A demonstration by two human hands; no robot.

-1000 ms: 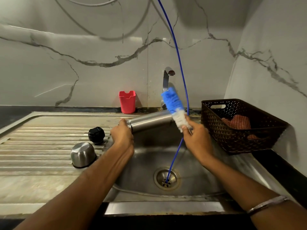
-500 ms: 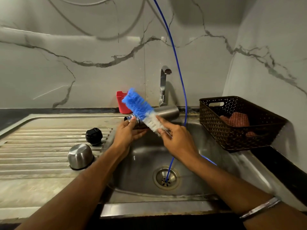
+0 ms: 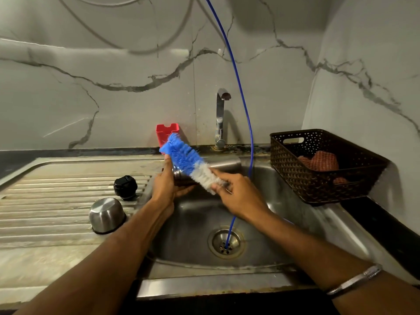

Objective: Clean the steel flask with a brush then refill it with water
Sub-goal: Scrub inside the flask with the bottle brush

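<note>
No text, label, brand, number or sign could be read on anything in view.

Home kitchen: steel sink (image 3: 295,214) with ribbed drainboard (image 3: 56,201), tap (image 3: 220,119), marble-look wall tiles (image 3: 113,87).

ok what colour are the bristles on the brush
Blue toward the tip, white nearer the right hand, on the brush; head view.

Steel flask (image 3: 223,163) lies sideways above the sink, blue-and-white bristled brush (image 3: 188,161) across its front.
</note>
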